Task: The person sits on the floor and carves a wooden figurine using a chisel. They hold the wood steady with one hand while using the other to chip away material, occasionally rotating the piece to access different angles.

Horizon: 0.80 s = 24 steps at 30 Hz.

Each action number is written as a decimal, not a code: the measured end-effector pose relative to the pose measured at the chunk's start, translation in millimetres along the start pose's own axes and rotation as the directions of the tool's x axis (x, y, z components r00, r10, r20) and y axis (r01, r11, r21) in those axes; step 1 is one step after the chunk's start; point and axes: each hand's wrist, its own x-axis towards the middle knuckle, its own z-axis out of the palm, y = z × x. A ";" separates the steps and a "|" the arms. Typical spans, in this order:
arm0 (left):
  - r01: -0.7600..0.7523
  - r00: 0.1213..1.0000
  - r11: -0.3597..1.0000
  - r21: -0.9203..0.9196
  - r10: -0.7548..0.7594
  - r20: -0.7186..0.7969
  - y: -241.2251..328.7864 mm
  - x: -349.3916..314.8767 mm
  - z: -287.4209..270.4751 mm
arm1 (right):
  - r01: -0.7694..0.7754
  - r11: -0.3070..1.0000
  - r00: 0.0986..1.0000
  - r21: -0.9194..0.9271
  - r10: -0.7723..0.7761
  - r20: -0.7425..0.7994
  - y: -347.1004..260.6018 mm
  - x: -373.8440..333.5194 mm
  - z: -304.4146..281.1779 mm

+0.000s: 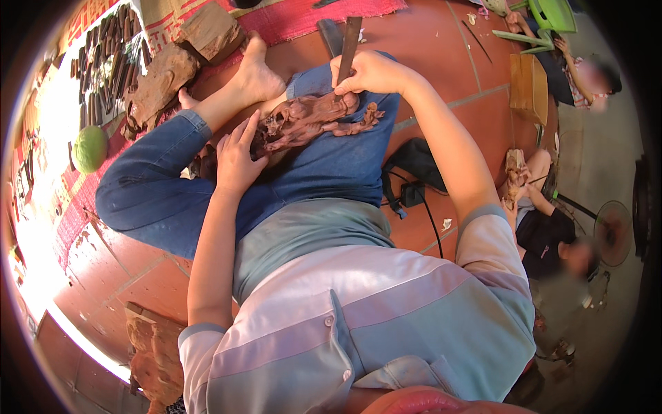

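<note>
A reddish-brown wood carving (303, 123) with knobbly, branching shapes lies across my lap on my blue jeans. My left hand (238, 157) rests against its left end, fingers stretched and spread over the wood. In my right hand (370, 73) is a carving chisel (350, 43), a flat dark bar gripped between thumb and fingers. It stands nearly upright over the carving's upper right end; its lower tip is hidden by my fingers. Just behind it a dark rounded object (329, 36) lies by my knee.
Many dark-handled tools (110, 58) lie on a white sheet at far left, near a green round fruit (89, 149). Wood blocks (210, 33) sit by my foot. A black bag (417, 164) with a cable lies right. Two people work at right, near a fan (612, 233).
</note>
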 end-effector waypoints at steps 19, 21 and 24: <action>-0.012 1.000 1.000 0.007 0.012 0.023 1.7 1.6 -1.7 | 0.112 0.992 0.909 -0.066 -0.129 -0.396 9.8 -46.3 16.3; -0.010 1.000 1.000 -0.003 0.010 0.024 1.7 2.1 -1.2 | 0.114 0.976 0.910 -0.184 -0.177 -0.375 7.4 -41.6 35.1; -0.016 1.000 1.000 -0.008 0.016 0.025 0.3 2.3 -0.6 | 0.081 0.982 0.914 -0.171 -0.141 -0.379 12.5 -31.5 41.3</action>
